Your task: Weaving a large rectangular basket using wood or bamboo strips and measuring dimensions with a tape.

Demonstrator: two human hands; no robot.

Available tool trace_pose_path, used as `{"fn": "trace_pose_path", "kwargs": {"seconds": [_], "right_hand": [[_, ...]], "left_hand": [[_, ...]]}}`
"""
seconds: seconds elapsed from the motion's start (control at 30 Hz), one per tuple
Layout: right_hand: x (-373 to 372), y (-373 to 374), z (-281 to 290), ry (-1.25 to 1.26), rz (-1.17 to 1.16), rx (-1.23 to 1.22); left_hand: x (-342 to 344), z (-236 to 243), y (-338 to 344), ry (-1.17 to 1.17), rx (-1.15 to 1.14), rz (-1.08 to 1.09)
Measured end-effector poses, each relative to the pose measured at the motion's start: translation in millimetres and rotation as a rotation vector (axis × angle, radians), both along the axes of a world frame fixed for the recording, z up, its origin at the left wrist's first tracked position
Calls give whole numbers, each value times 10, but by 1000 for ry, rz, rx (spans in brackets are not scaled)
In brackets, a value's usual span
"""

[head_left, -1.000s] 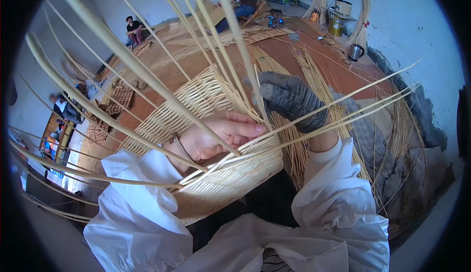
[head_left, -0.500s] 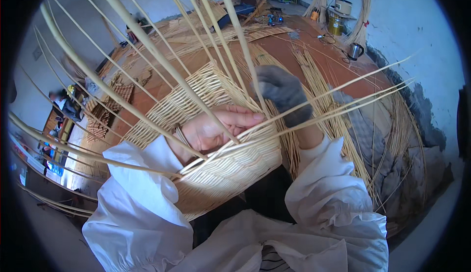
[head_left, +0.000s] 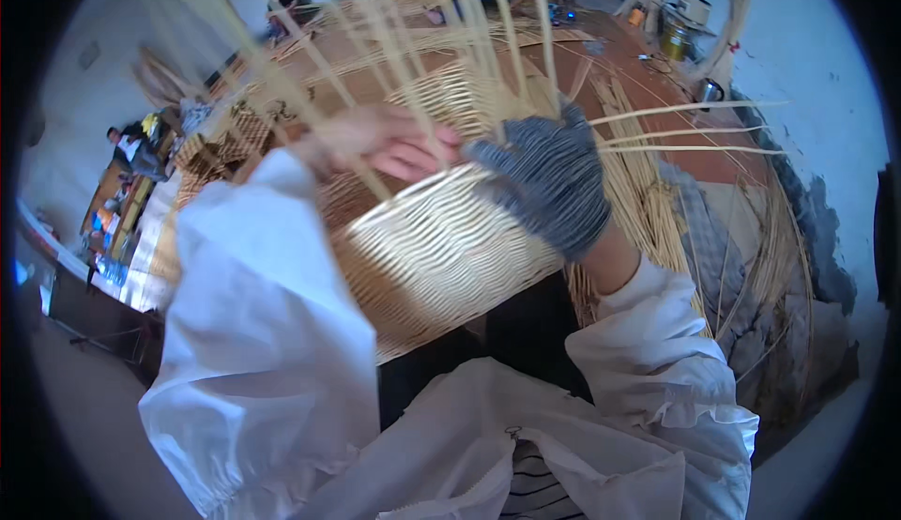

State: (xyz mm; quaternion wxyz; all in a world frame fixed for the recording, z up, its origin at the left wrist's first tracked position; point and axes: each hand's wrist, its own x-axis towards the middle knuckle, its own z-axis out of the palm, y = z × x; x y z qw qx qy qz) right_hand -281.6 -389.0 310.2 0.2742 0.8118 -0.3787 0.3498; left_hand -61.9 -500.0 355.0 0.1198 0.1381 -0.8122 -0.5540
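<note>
A pale half-woven wicker basket (head_left: 450, 262) sits tilted over my lap, its long upright stakes (head_left: 514, 27) rising from the rim. My right hand (head_left: 554, 182), in a grey striped knit glove, is closed round the right part of the rim, thumb towards the left. Beyond that glove, three thin wicker rods (head_left: 690, 131) stick out to the right; whether the fingers grip them too is hidden. Bare and smeared by motion, my left hand (head_left: 385, 140) is at the inner side of the rim among the stakes, its fingers pointing right. What it grips, if anything, is unclear.
Bundles of loose rods (head_left: 648, 210) lie on the reddish floor to the right, beside a grey cloth heap (head_left: 718, 248). An electric kettle (head_left: 710, 93) and a cooker (head_left: 693, 8) stand by the right wall. Other people (head_left: 283, 8) sit farther back.
The basket has turned and its stakes have swung rightward. My gloved hand has come down from the rods onto the rim. My left hand has shifted up and back from the rim.
</note>
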Motion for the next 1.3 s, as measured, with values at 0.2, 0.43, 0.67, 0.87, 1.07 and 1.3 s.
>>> {"fn": "trace_pose_path", "kwargs": {"seconds": [0.2, 0.43, 0.67, 0.87, 1.07, 1.3], "right_hand": [[48, -372, 107, -35, -254, 226], [288, -185, 260, -76, -386, 391], [388, -249, 194, -273, -489, 216], [395, -366, 63, -285, -446, 130], [299, -515, -60, -236, -483, 134], [333, -347, 77, -293, -354, 100]], "left_hand": [[528, 209, 846, -165, -57, 539], [197, -35, 901, -366, -1014, 707], [91, 215, 672, -29, -880, 658], [30, 389, 574, 344, -253, 453], [-287, 245, 791, 16, -1315, 298], [-123, 597, 351, -113, -96, 718]]}}
